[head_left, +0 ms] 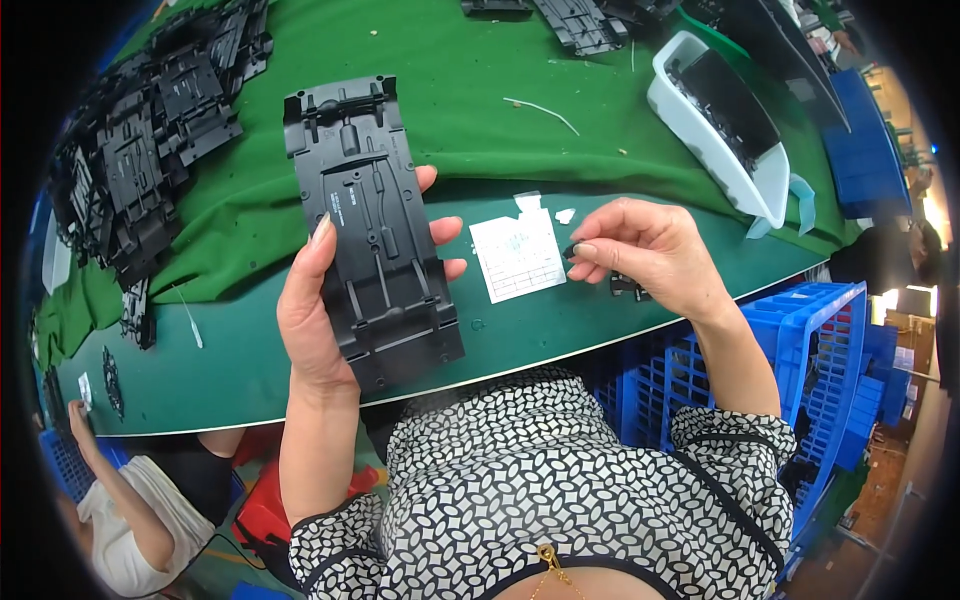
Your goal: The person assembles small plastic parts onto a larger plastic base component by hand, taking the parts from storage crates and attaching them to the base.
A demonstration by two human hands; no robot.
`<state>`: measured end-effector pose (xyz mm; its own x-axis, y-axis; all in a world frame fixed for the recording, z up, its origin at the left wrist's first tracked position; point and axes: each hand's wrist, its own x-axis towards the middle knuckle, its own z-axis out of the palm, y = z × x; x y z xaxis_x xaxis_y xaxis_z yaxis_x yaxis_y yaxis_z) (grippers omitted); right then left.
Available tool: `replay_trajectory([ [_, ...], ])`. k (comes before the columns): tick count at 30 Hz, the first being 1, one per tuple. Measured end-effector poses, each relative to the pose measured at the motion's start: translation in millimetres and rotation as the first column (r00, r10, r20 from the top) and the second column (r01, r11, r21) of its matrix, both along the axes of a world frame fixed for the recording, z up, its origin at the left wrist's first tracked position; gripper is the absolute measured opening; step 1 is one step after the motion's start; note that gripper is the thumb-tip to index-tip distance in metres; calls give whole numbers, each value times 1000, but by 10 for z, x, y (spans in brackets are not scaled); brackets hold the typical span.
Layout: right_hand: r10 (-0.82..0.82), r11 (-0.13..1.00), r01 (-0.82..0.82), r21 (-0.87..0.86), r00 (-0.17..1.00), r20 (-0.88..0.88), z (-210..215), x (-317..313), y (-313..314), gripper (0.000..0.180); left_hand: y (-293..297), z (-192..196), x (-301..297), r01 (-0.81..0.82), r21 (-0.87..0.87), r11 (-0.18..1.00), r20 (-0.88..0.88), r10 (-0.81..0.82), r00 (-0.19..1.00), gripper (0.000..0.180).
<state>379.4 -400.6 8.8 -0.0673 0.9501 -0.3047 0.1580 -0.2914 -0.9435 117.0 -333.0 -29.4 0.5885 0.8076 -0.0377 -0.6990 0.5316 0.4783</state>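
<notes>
My left hand [318,310] is wrapped round a black plastic toy car chassis plate [375,235], thumb on its near left edge and fingertips showing past its right edge. The plate is tilted up above the table, its moulded side with pipe-like ridges facing me. To the right, my right hand [645,250] pinches a small black part [572,250] between thumb and fingertips; its exact kind is too small to make out. Between the hands, a white printed paper sheet [518,255] lies on the table. A few small black pieces [628,288] lie beneath my right hand.
Stacked black chassis plates [150,130] cover the far left, with more plates [580,22] at the back. A white bin [665,85] of small black parts stands at the right. Blue crates [800,320] sit beside the table. Another person's arm [115,480] shows at lower left.
</notes>
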Motion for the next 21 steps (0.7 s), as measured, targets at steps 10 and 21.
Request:
replay_trajectory([
  [10,-69,656,-568,497,611,789,-181,-244,158,13,13,14,0,-51,16,999,35,50,998,56],
  [21,45,700,-602,384,574,818,-119,-271,144,12,0,2,-16,-44,3,999,57,43,997,53],
])
